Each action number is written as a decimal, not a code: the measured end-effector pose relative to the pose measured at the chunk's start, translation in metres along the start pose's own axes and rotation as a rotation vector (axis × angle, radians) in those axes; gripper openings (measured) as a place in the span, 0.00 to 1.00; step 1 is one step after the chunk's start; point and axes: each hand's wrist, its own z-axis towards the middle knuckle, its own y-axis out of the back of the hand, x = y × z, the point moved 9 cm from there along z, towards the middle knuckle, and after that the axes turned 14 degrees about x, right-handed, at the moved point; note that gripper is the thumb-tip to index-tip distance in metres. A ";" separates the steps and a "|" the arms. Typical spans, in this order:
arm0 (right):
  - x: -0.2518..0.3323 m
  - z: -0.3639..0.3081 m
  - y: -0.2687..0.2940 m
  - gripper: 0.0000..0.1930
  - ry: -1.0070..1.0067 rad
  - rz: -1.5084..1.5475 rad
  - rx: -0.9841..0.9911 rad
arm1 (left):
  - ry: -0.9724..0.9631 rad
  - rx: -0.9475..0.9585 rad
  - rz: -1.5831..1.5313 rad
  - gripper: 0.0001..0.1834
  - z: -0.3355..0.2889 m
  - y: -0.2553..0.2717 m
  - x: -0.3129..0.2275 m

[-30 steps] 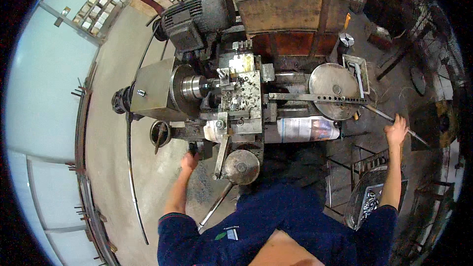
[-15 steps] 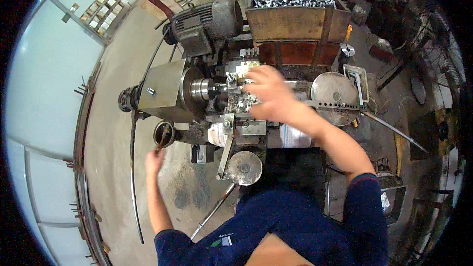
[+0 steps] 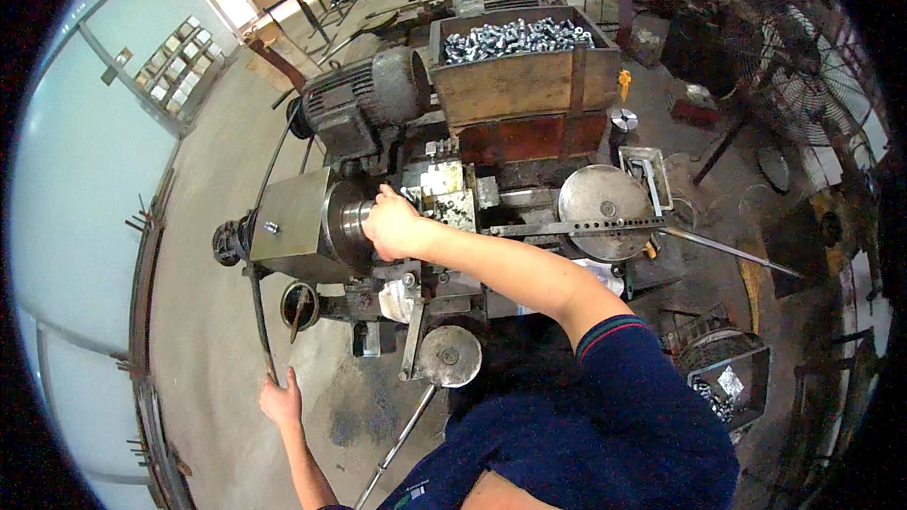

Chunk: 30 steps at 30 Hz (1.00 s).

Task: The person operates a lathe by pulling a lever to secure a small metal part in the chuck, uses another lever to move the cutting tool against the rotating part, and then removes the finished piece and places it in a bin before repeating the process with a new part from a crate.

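My left hand is closed around the lower end of a long metal lever that hangs from the left side of the lathe. My right hand is at the spindle nose, its fingers curled in against the front of the round collar; whatever they hold there is hidden behind the hand. Just right of that hand is the tool post area, with metal chips on it. Below the headstock, a brush leans in a round dark pot.
Behind the lathe stands a large bin heaped with small metal parts. An electric motor sits at the back left. Round discs and a perforated bar lie to the right. Farther right are a fan and a crate.
My left hand has let go of the brush, which stays in the pot, and has moved down onto the lever. My right hand has moved left from above the tool post to the spindle nose.
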 end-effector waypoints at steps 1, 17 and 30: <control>-0.001 0.001 0.001 0.12 -0.005 0.024 -0.007 | -0.037 -0.017 0.056 0.26 -0.003 0.001 -0.001; -0.206 -0.200 0.108 0.28 -0.577 0.022 -0.740 | -0.217 0.589 -1.375 0.20 0.080 -0.098 0.034; -0.141 -0.509 -0.181 0.21 -0.951 0.853 -0.502 | 0.081 0.755 -1.062 0.28 0.001 -0.058 -0.047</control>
